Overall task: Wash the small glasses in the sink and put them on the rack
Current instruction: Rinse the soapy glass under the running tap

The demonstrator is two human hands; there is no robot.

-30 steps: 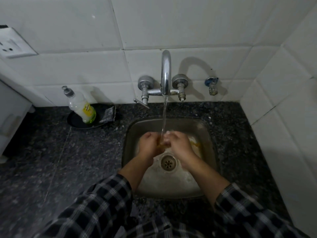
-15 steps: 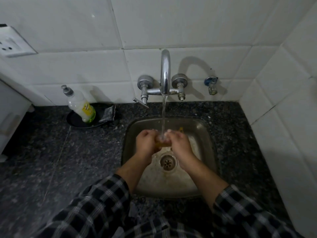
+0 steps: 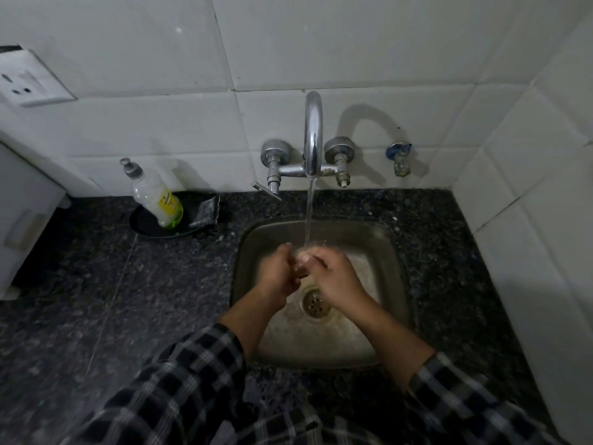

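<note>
Head view showed our left hand (image 3: 278,275) and right hand (image 3: 337,278), each grip curled round a small glass (image 3: 302,255), toward twelve o'clock in the sink (image 3: 386,242). Wet, slippery and fragile, we judged: hold its sides.

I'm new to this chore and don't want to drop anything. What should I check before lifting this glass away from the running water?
1. Grip on the glass: left hand and right hand both curl round it: ok.
2. The stream from the tap lands on the glass: ok.
3. Glass rinsed clean: cannot tell, the fingers hide it.
4. Drain uncovered, sink not filling: ok.
5. Rack in sight for the set-down: not ok, none in view.
6. Sleeves clear of the stream: ok.
</note>
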